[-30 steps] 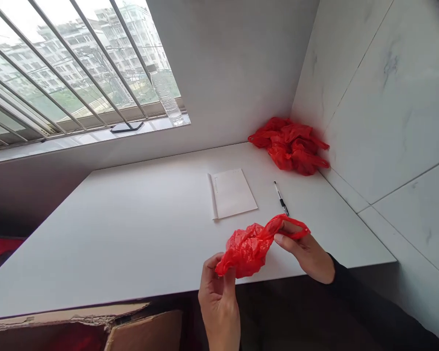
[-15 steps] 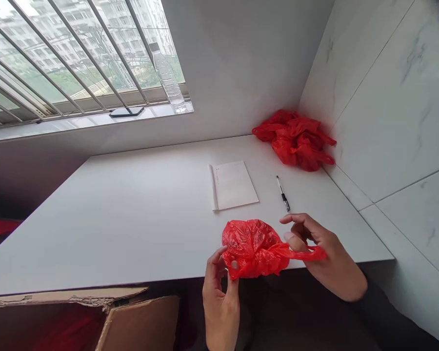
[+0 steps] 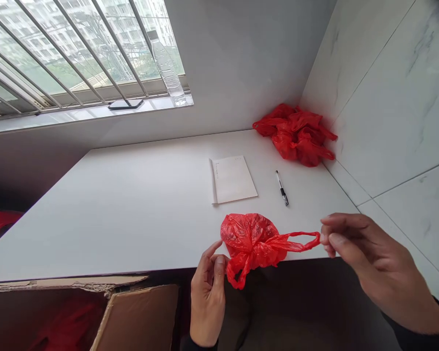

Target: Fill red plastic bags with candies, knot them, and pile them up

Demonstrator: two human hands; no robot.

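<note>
A knotted red plastic bag (image 3: 250,239) sits bunched up at the near edge of the white table. One of its handle loops hangs down at the left, and the other stretches out to the right. My left hand (image 3: 208,292) is at the bag's left side, its fingertips beside the bag and thumb apart from the hanging loop. At the right, my right hand (image 3: 369,263) has curled fingers with a gap between thumb and forefinger. Its fingertips meet the end of the right loop, with no firm grip visible.
On the white table (image 3: 131,209) lie a notepad (image 3: 236,180) and a pen (image 3: 282,188). More red plastic bags (image 3: 296,136) are heaped in the back corner. A cardboard box (image 3: 139,317) stands below the front edge. A bottle (image 3: 168,70) and a phone (image 3: 125,105) rest on the windowsill.
My right hand has moved right, drawing off the loop that was around it. My left hand has slid left, its thumb off the bag, and the left handle loop now hangs visible.
</note>
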